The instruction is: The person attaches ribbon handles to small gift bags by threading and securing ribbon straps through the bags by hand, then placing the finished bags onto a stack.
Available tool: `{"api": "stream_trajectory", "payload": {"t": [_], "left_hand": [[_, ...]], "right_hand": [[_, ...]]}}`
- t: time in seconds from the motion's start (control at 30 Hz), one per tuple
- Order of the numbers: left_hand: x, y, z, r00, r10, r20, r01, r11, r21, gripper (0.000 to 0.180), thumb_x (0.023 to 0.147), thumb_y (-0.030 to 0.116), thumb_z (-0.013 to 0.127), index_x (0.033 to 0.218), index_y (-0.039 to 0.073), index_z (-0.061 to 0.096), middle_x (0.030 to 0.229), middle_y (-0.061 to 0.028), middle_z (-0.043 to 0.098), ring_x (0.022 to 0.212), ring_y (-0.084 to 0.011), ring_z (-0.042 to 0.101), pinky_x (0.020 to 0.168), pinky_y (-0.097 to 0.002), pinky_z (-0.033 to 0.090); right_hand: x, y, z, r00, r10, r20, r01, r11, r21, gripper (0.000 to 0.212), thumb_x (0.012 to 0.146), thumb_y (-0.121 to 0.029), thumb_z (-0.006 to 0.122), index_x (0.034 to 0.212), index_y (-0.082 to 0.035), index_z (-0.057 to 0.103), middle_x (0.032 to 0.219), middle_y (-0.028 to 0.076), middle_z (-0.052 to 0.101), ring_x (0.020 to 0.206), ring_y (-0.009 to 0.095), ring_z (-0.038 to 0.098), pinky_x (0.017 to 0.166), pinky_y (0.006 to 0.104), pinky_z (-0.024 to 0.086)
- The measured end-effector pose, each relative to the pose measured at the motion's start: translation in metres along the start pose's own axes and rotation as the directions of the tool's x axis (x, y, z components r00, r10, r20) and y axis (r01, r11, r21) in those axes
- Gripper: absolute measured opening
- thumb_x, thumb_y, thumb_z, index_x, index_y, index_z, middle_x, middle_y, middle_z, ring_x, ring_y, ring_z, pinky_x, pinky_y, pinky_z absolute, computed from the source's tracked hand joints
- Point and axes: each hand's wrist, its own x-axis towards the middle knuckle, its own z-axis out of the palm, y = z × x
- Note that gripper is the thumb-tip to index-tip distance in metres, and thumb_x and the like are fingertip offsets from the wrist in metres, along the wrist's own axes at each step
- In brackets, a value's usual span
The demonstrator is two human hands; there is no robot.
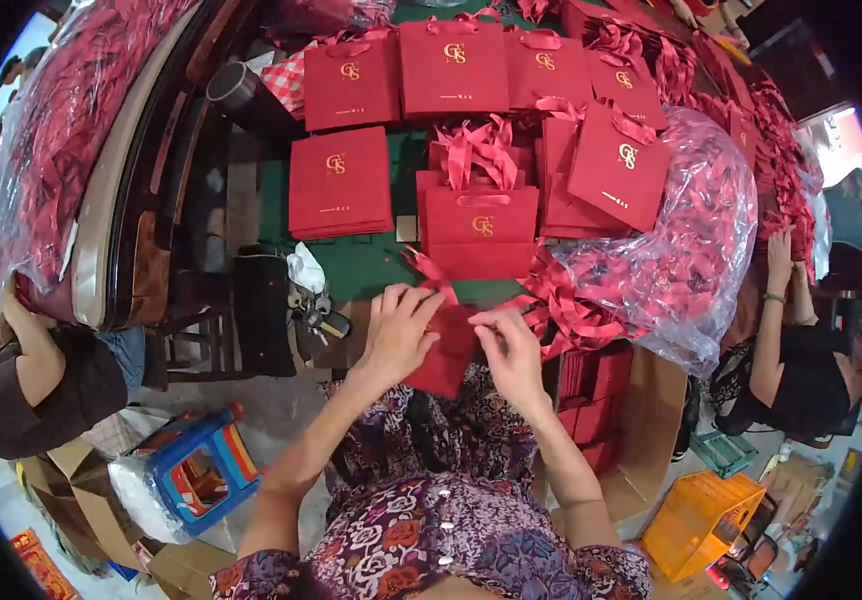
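Between my hands, over my lap at the table's near edge, is a small red paper gift bag [443, 352], tilted. My left hand [401, 328] grips its left side, with the fingers bent over its upper part. Thumb and fingers of my right hand [511, 350] are pinched at its upper right edge; exactly what they pinch is too small to make out. A red ribbon [429, 265] shows just above my left fingers. Right beyond my hands stands a stack of red bags [479, 255] with ribbon handles. Loose red ribbons [566, 305] hang beside my right hand.
More red bags [454, 65] cover the green table [371, 262]. At right lies a clear plastic sack of ribbons [686, 240]. A dark tumbler [241, 95] and keys [311, 305] sit at left. A cardboard box [651, 420] stands right of my lap. People work at both sides.
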Motion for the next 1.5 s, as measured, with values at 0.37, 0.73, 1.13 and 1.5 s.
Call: {"api": "stream_trajectory", "payload": {"t": [0.37, 0.73, 1.13, 1.5], "left_hand": [[0.009, -0.006, -0.001, 0.998, -0.025, 0.049, 0.028, 0.998, -0.057, 0.033, 0.072, 0.007, 0.078, 0.103, 0.011, 0.068, 0.098, -0.0083, 0.063, 0.099, -0.0285, 0.056, 0.088, -0.0406, 0.037], [0.006, 0.002, 0.001, 0.997, -0.082, -0.003, 0.081, 0.987, -0.136, 0.023, 0.079, 0.005, 0.071, 0.101, 0.012, 0.068, 0.086, -0.0077, 0.069, 0.087, -0.0279, 0.061, 0.084, -0.0407, 0.038], [0.002, 0.006, -0.002, 0.996, -0.086, 0.003, 0.085, 0.970, -0.228, 0.022, 0.078, 0.004, 0.070, 0.099, 0.010, 0.065, 0.089, -0.0084, 0.072, 0.087, -0.0282, 0.063, 0.086, -0.0424, 0.038], [0.003, 0.012, -0.001, 0.997, -0.038, -0.070, 0.024, 0.981, -0.191, 0.020, 0.076, 0.013, 0.080, 0.089, 0.010, 0.065, 0.081, -0.0023, 0.067, 0.080, -0.0227, 0.060, 0.082, -0.0392, 0.037]], "right_hand": [[0.003, 0.024, 0.030, 0.996, 0.014, -0.087, -0.025, 0.992, -0.126, 0.011, 0.087, -0.011, 0.070, 0.092, -0.002, 0.065, 0.086, 0.014, 0.068, 0.077, 0.030, 0.068, 0.069, 0.0373, 0.053], [0.007, 0.020, 0.031, 0.990, 0.140, 0.004, -0.139, 0.988, -0.068, 0.012, 0.085, -0.011, 0.072, 0.089, -0.001, 0.066, 0.079, 0.012, 0.070, 0.069, 0.021, 0.069, 0.064, 0.0337, 0.053], [0.006, 0.010, 0.035, 0.994, 0.087, -0.059, -0.087, 0.996, 0.007, 0.012, 0.086, -0.009, 0.074, 0.090, -0.001, 0.067, 0.081, 0.010, 0.071, 0.074, 0.018, 0.070, 0.068, 0.0306, 0.054], [0.041, 0.002, -0.015, 0.958, 0.032, 0.284, -0.004, 0.995, -0.101, 0.015, 0.090, -0.017, 0.070, 0.093, -0.003, 0.073, 0.082, 0.007, 0.063, 0.073, 0.017, 0.061, 0.067, 0.0299, 0.048]]}}
